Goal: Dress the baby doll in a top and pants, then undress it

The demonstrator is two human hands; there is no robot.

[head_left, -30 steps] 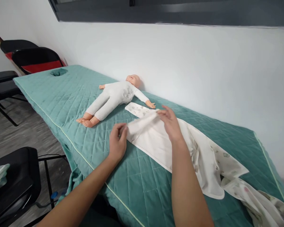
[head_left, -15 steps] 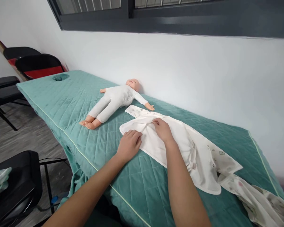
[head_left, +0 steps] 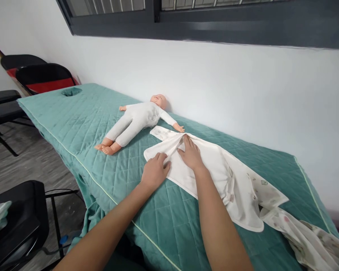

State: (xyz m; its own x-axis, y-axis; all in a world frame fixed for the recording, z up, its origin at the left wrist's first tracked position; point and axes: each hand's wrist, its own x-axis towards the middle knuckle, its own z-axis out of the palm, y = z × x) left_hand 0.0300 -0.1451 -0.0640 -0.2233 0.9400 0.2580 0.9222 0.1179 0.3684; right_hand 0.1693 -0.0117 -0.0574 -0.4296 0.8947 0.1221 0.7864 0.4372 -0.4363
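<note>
A white baby shirt (head_left: 214,162) lies spread on the green quilted bed cover, its printed sleeves sticking out at either side. My left hand (head_left: 156,171) rests on the shirt's near left part, fingers apart and lying on the cloth. Farther up, my right hand (head_left: 191,152) lies on the same shirt with its fingers stretched toward the upper edge. Beyond the shirt a baby doll (head_left: 141,114) in a white body suit lies on its back, one hand close to the shirt's far sleeve.
The green quilted cover (head_left: 87,128) drapes a massage bed with a face hole (head_left: 71,92). Another printed garment (head_left: 313,237) lies at the right. Behind stand a white wall (head_left: 228,82) and a window frame (head_left: 203,28). Black chairs (head_left: 45,75) stand at left.
My right hand has gone from pinching the shirt to lying on it with fingers extended, slightly farther away. My left fingers have loosened and spread a little. The doll has not moved.
</note>
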